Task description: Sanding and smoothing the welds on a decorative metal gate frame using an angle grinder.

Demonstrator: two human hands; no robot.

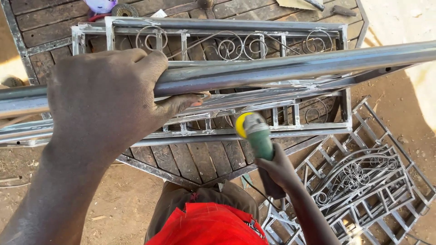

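My left hand (102,97) is clamped over a long grey steel tube (290,66) that runs across the view from left to right. The tube lies over a welded metal frame (227,43) with scroll ornaments. My right hand (278,170) grips the body of a green angle grinder (256,134) with a yellow head. The grinder's head points up at the lower rail of the frame, just below the tube. A black cable trails down from the grinder past my wrist.
The frame rests on a dark wooden plank table (190,159) edged in metal. More ornamental metal frames (363,181) are stacked on the dirt ground at the lower right. A grinding disc (125,9) lies at the table's far side.
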